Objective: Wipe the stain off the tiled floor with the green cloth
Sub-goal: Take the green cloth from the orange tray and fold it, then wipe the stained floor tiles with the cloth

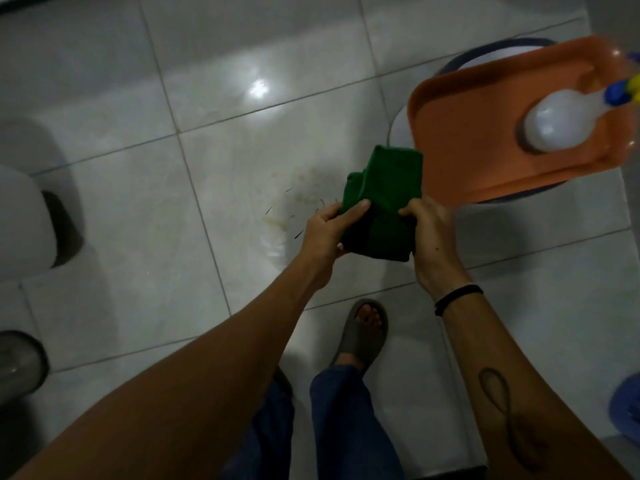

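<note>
Am seeing left hand (329, 230) and right hand (429, 233) both clamping green cloth (384, 199) mid-frame, above stain (294, 199) on tiled floor (138, 209). Orange tray (485, 133) carrying white bottle (554, 126) sitting upper right, beside cloth.

I count one folded green cloth (384, 199), two bare hands on it, left (329, 230) and right (433, 233), one yellowish stain (298, 199), one orange plastic tray (485, 133), one white spray bottle (561, 123), one grey slide sandal (363, 334), one black wristband (457, 296)
</note>
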